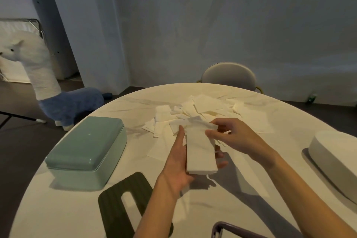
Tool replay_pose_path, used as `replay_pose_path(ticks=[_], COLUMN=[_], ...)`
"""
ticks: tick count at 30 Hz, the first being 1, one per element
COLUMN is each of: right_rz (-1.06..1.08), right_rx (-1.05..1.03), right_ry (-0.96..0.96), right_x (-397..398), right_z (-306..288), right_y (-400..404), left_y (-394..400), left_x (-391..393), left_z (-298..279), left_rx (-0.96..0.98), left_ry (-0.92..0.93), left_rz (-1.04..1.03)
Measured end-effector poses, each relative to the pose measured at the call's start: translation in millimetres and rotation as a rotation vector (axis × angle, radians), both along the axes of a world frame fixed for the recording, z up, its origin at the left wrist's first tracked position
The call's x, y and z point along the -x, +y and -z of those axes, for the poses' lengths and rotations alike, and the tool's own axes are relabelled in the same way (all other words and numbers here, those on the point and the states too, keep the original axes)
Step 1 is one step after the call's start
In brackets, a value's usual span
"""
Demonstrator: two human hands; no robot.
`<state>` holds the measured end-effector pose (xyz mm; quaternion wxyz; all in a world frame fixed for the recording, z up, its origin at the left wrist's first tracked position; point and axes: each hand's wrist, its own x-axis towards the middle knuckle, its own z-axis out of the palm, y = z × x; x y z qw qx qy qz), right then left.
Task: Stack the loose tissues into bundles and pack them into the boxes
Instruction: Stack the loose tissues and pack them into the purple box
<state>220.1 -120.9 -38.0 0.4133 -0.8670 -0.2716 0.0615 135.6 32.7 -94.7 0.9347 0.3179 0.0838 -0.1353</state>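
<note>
A round pale table [135, 106] stands on a dark floor [23, 102] before a plain white wall [193, 25]; beyond it a round-backed chair [229, 74], dim light

At frame centre my left hand [178, 162] cradles the bundle [201, 152], my right hand [231, 135] on its top. Loose tissues [202, 108] lie above it; one box [87, 150] sits left, another box [336, 160] at the right edge.

The room is dim; warm light from above falls on the round pale marble table [251, 114], where forearms cast soft shadows. Wide-angle distortion bends the frame's edges; detail is soft.
</note>
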Motion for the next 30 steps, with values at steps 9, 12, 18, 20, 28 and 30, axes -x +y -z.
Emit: replay_pose_path(ticks=[9, 12, 18, 20, 28, 30], right_rz=[0.064, 0.057, -0.033, 0.036, 0.077, -0.107], right_rx=[-0.018, -0.073, 0.006, -0.063, -0.464, -0.493], right_ry=[-0.158, -0.223, -0.124, -0.194, -0.25, -0.064], right_x=[-9.6, -10.4, -11.4, -13.7, -3.9, 3.4], right_z=[5.1, -1.1, 1.8, 0.5, -33.7, -41.3], right_y=[-5.6, -9.7, -13.3, -15.0, -30.4, -33.7], left_y=[-12.8, -13.1, -12.7, -13.7, -17.5, -19.0], left_x=[6.4, 8.7, 9.1, 10.2, 3.9, 2.7], left_z=[1.5, 3.6, 3.9, 2.5, 9.1, 9.8], left_rx=[-0.326, -0.333, -0.363, -0.334, -0.22, -0.197], left_ry=[-0.048, -0.066, -0.119, -0.117, -0.038, -0.039], left_rz=[0.089, 0.092, 0.133, 0.16, 0.043, 0.004])
